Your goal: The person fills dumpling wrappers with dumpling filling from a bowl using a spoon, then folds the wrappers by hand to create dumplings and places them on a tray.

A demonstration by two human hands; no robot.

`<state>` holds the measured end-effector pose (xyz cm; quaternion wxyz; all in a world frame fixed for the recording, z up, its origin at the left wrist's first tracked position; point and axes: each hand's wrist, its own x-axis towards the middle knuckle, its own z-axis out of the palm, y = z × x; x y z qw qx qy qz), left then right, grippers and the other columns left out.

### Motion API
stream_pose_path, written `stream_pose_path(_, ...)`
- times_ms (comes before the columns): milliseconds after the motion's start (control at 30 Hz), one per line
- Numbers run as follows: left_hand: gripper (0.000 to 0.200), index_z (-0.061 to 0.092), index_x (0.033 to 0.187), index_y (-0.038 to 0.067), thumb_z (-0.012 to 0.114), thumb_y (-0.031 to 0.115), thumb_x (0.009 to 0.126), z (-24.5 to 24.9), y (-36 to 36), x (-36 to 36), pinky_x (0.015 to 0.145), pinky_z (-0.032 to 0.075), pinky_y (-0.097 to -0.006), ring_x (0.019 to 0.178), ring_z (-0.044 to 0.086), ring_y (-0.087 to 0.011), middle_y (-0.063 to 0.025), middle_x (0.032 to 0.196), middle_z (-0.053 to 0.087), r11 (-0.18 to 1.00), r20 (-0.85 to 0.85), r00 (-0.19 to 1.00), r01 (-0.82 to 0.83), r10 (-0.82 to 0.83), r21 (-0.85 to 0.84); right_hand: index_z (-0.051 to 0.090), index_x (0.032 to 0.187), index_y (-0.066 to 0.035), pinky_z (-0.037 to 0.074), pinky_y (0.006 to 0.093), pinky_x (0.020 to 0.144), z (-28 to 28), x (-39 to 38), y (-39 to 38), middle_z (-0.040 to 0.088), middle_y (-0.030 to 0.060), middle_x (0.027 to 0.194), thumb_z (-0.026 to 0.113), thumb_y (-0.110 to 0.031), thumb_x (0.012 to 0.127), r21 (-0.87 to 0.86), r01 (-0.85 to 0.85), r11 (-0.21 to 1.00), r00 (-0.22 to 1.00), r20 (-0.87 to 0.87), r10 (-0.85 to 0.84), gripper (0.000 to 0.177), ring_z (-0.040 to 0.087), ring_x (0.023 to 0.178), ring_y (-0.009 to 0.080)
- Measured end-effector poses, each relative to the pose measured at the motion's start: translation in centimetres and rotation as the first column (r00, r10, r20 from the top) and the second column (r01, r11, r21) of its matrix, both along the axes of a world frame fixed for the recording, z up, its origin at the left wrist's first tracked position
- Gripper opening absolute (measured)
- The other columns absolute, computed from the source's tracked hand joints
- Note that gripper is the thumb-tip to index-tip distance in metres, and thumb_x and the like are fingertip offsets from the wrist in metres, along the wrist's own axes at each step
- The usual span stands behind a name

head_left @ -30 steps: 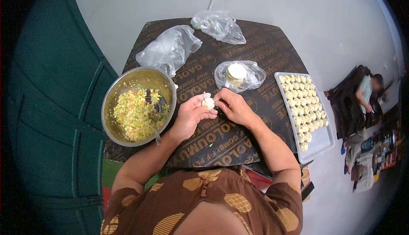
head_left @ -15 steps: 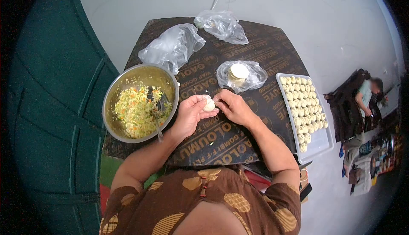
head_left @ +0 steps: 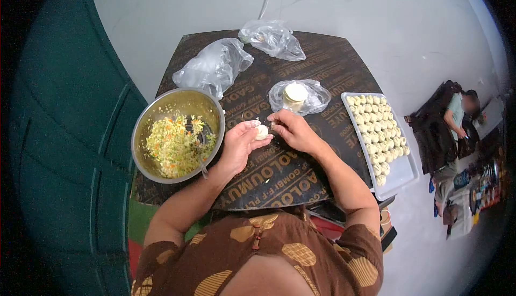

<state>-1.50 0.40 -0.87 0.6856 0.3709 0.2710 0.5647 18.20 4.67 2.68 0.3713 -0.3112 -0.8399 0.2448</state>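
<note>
Over the near middle of the table, my left hand (head_left: 240,144) holds a small round filled dumpling (head_left: 262,132) in its curled fingers. My right hand (head_left: 293,131) is just to the right, its thumb and fingers pinched together, a small gap away from the dumpling. Whatever is between those fingertips is too small to make out. Left of my left hand stands a steel bowl (head_left: 138,151) of chopped vegetable filling (head_left: 171,140), with a spoon handle (head_left: 203,170) leaning at its near right rim. A stack of round dough wrappers (head_left: 295,93) sits on a clear plastic bag beyond my right hand.
At the table's right edge lies a white tray (head_left: 398,183) with rows of finished dumplings (head_left: 376,129). Two plastic bags (head_left: 215,67) rest on the far side of the dark printed table (head_left: 322,54). Another person (head_left: 457,116) sits off to the right.
My right fingertips have drawn slightly away from the dumpling, leaving a small gap. My left hand still holds it. The whole view has shifted a little.
</note>
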Motion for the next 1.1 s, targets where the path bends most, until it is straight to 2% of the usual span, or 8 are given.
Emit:
stream_pose_path(133,0.018,0.052,0.110,-0.004,0.048,0.005,0.095,-0.1,-0.1,0.2,0.086,0.056,-0.0394,0.095,0.065,-0.0242,-0.0149,0.106,0.062,1.000,0.071,0.997,-0.009,0.010,-0.011,0.058,0.110,0.001,0.049,0.0371,0.076,1.0,-0.5,-0.8,0.058,0.0162,0.093,0.063,-0.007,0.085,-0.009,-0.056,0.998,0.996,0.067,0.056,0.026,0.060,0.086,0.0306)
stream_pose_path(267,0.021,0.054,0.113,-0.003,0.049,0.006,0.095,-0.2,-0.2,0.3,0.085,0.055,-0.0362,0.097,0.064,-0.0204,-0.0135,0.109,0.062,1.000,-0.007,1.000,-0.015,0.015,-0.001,0.059,0.110,0.001,0.049,0.0394,0.077,2.0,-0.9,-2.4,0.056,0.0169,0.097,0.065,-0.009,0.084,0.035,-0.078,0.996,0.988,0.134,0.073,0.029,0.059,0.088,0.0344)
stream_pose_path(500,0.021,0.054,0.113,-0.003,0.049,0.005,0.094,0.2,-0.6,0.5,0.086,0.054,-0.0349,0.097,0.063,-0.0193,-0.0120,0.108,0.062,1.000,-0.058,0.998,0.013,-0.013,-0.003,0.059,0.109,0.001,0.049,0.0404,0.078,0.9,-0.8,-3.4,0.056,0.0164,0.097,0.065,-0.010,0.083,0.077,-0.052,0.996,0.994,0.101,0.044,0.028,0.059,0.090,0.0353)
stream_pose_path(600,0.022,0.053,0.114,-0.003,0.050,0.006,0.094,0.3,-0.6,0.6,0.086,0.053,-0.0343,0.097,0.062,-0.0189,-0.0116,0.108,0.061,1.000,-0.030,0.999,0.018,-0.017,0.018,0.058,0.111,0.000,0.049,0.0406,0.076,1.5,-0.8,-4.2,0.055,0.0163,0.097,0.066,-0.012,0.083,-0.006,0.001,1.000,0.996,0.090,-0.001,0.032,0.058,0.088,0.0355)
stream_pose_path(800,0.023,0.051,0.116,-0.001,0.051,0.006,0.094,0.0,-0.8,0.8,0.085,0.053,-0.0323,0.097,0.062,-0.0175,-0.0104,0.110,0.060,0.997,-0.026,0.997,0.069,-0.068,0.029,0.057,0.104,-0.002,0.050,0.0435,0.071,0.2,-1.5,-5.2,0.054,0.0150,0.093,0.067,-0.016,0.081,0.232,0.165,0.959,0.971,0.132,-0.199,0.029,0.059,0.086,0.0361)
stream_pose_path(967,0.025,0.050,0.118,-0.002,0.050,0.007,0.095,0.1,-0.9,0.8,0.087,0.052,-0.0339,0.098,0.062,-0.0181,-0.0102,0.112,0.060,0.991,-0.083,0.988,0.133,-0.130,0.024,0.057,0.099,-0.001,0.050,0.0440,0.068,-0.6,-1.4,-6.1,0.054,0.0154,0.089,0.066,-0.016,0.080,0.268,0.232,0.935,0.957,0.110,-0.269,0.026,0.059,0.084,0.0354)
stream_pose_path(1033,0.025,0.049,0.118,-0.002,0.050,0.007,0.095,0.3,-1.1,1.1,0.086,0.052,-0.0340,0.097,0.062,-0.0180,-0.0102,0.111,0.060,0.987,-0.094,0.984,0.156,-0.153,0.026,0.057,0.107,-0.001,0.050,0.0431,0.070,-0.7,-1.3,-6.4,0.055,0.0155,0.092,0.067,-0.017,0.080,0.283,0.221,0.933,0.956,0.128,-0.265,0.033,0.059,0.084,0.0362)
stream_pose_path(1100,0.025,0.049,0.118,-0.003,0.049,0.004,0.094,0.4,-1.3,1.3,0.082,0.054,-0.0310,0.095,0.063,-0.0183,-0.0115,0.109,0.060,0.990,-0.088,0.987,0.137,-0.134,0.036,0.056,0.105,-0.001,0.050,0.0431,0.070,-0.6,-1.0,-6.7,0.055,0.0150,0.091,0.068,-0.017,0.079,0.276,0.243,0.930,0.949,0.130,-0.287,0.032,0.058,0.085,0.0360)
